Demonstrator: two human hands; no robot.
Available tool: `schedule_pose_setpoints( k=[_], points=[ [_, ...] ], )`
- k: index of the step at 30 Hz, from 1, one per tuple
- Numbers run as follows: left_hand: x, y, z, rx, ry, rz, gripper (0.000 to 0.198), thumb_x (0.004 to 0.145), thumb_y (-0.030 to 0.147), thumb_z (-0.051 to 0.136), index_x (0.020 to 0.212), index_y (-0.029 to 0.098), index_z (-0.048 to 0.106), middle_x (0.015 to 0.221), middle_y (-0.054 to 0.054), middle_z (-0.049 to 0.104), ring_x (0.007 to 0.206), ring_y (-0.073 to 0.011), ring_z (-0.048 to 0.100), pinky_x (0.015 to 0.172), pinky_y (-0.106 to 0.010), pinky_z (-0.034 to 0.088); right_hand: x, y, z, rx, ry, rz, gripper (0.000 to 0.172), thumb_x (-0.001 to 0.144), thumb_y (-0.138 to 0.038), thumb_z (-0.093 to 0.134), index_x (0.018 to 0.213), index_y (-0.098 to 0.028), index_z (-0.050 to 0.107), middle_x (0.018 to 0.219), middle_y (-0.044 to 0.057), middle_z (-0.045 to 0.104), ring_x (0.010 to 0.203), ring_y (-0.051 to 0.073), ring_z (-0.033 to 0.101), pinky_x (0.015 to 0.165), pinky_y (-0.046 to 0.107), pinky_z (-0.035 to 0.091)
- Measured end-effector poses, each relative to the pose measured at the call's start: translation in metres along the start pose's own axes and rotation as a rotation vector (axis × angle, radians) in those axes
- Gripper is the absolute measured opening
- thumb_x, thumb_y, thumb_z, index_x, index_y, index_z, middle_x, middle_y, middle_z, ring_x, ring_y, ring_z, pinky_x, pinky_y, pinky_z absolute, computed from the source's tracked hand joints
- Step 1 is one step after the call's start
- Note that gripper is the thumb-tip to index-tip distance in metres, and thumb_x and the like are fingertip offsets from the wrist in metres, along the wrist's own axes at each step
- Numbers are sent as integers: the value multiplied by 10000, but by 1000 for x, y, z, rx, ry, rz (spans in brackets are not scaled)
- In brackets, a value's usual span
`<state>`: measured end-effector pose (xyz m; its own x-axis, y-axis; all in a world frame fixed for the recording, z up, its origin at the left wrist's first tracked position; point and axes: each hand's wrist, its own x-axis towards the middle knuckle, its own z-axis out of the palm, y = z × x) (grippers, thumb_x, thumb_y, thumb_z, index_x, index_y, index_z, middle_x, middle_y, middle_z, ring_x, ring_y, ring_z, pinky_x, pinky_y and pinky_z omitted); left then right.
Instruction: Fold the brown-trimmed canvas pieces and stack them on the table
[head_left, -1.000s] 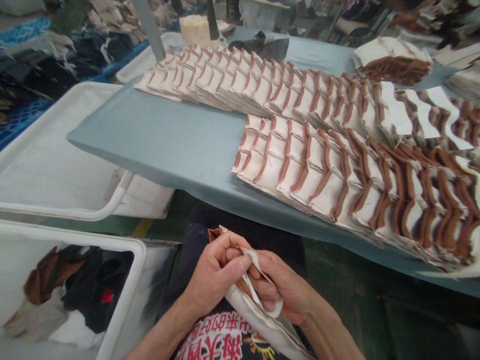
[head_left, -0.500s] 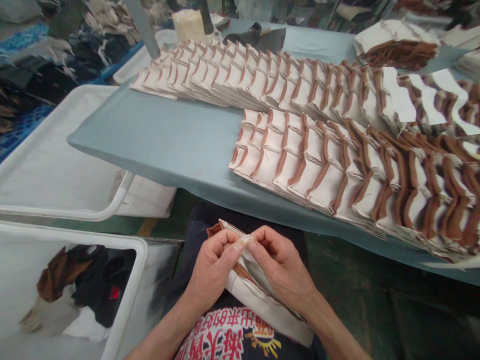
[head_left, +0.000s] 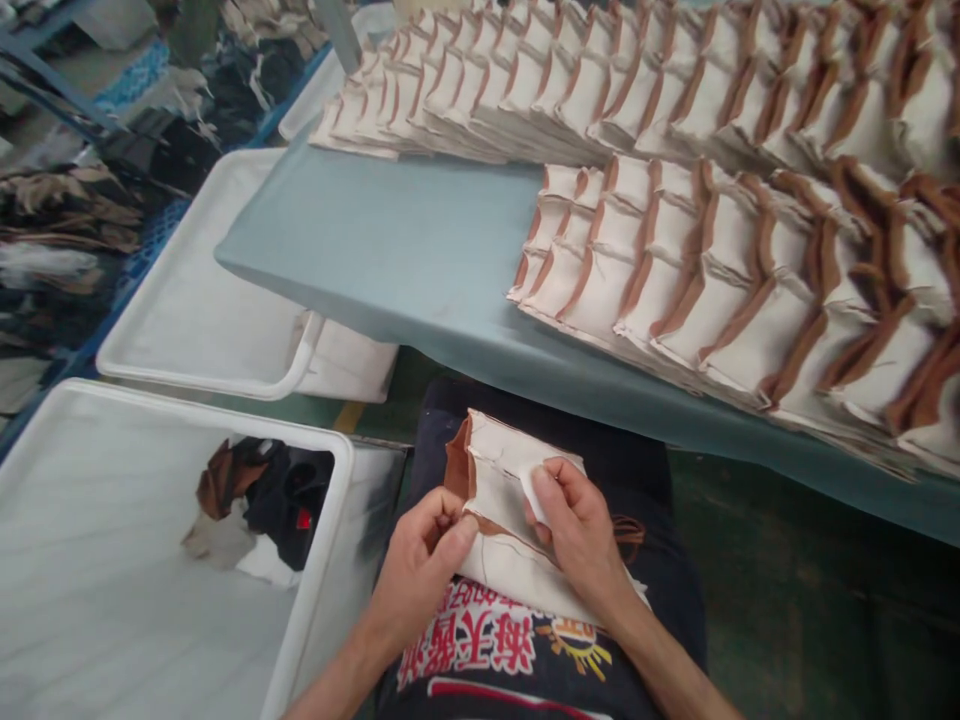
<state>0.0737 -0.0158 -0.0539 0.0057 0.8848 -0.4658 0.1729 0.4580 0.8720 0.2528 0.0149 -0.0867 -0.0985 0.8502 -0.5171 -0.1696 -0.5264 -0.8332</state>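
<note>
A stitched white and brown fabric piece [head_left: 517, 437] lies across my lap, its brown side showing at the far left corner. Its near edge is pinched between the thumb and fingers of my left hand [head_left: 427, 560]. Above the right part of the piece, my right hand [head_left: 581, 525] grips a small white scrap [head_left: 532, 497] between thumb and fingers. I cannot tell whether that scrap is cloth or paper. Loose threads hang on the piece, and some brown strands [head_left: 628, 536] show beside my right wrist.
Ahead stands a table with a blue-grey cover [head_left: 375, 230]. Long rows of similar white and brown pieces [head_left: 675, 250] overlap on it. At left, a white bin [head_left: 341, 500] holds brown, black and white scraps [head_left: 259, 510]; another white bin [head_left: 217, 270] stands beyond it.
My hands have moved apart from their meeting point over the piece. The piece now lies more spread out, and the white scrap shows in my right hand. The view has shifted.
</note>
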Motion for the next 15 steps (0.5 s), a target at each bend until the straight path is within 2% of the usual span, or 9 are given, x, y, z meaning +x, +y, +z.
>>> schedule_pose_setpoints(
  k=[3, 6, 8, 11, 12, 15],
  points=[
    [0, 12, -7, 138, -90, 11, 358, 991, 457, 568, 816, 153, 639, 768, -17, 623, 716, -159, 527, 674, -263, 405, 1, 1, 1, -29, -25, -18, 558, 888, -750, 648, 789, -218, 514, 576, -55, 521, 448, 81, 386, 433, 197, 314],
    [6, 21, -7, 143, -168, 36, 375, 1015, 443, 535, 854, 138, 684, 800, -32, 665, 731, -162, 547, 685, -264, 420, 0, -8, -5, -58, -27, -54, 525, 910, -717, 640, 791, -217, 533, 574, -60, 495, 474, 97, 399, 461, 215, 330],
    [12, 27, -5, 115, -191, 84, 382, 1027, 445, 534, 874, 137, 700, 807, -30, 677, 733, -159, 555, 688, -259, 428, -6, -26, -14, -154, -9, -160, 481, 915, -654, 672, 760, -210, 570, 607, -37, 522, 535, 118, 447, 511, 236, 363],
    [22, 42, 2, 95, -211, 226, 345, 1046, 393, 521, 935, 144, 732, 857, -35, 716, 781, -165, 606, 741, -260, 459, -29, -69, -30, -353, -28, -376, 423, 935, -549, 707, 712, -198, 630, 716, 25, 623, 662, 154, 548, 613, 266, 418],
    [26, 49, 5, 81, -220, 272, 333, 1049, 372, 514, 955, 147, 741, 888, -40, 733, 805, -169, 628, 760, -261, 470, -39, -85, -34, -347, -54, -373, 446, 949, -564, 694, 702, -199, 626, 696, 21, 612, 626, 144, 532, 573, 257, 396],
    [34, 69, 14, 32, -240, 382, 306, 1044, 329, 519, 958, 161, 760, 910, -37, 750, 801, -162, 647, 737, -245, 477, -64, -120, -35, -238, -121, -172, 519, 976, -675, 610, 739, -213, 607, 553, -46, 440, 466, 100, 325, 419, 238, 241]
  ],
)
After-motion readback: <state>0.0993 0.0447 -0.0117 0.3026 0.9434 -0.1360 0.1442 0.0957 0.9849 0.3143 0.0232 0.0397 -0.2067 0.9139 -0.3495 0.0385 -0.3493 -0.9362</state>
